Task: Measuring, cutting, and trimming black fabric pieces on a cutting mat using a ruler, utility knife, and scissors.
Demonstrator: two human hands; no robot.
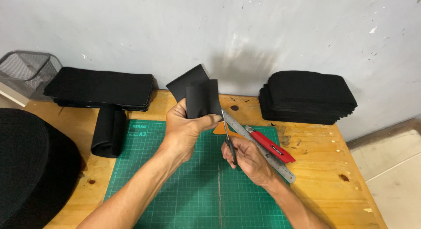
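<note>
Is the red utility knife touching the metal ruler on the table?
Touching. The head view shows the red utility knife lying right against the metal ruler, its body overlapping the ruler's edge with no gap between them on the green cutting mat.

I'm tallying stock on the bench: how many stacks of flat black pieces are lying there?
2: one stack at the back left by the wire basket, one stack at the back right against the wall. Others may lie out of view.

black fabric piece (197,95) is up in the air, clear of the green cutting mat (175,189), above the mat's far edge, folded over with two square flaps fanned upward. scissors (228,137) with dark handles point blades up, tips right at the fabric's lower right corner.
</note>
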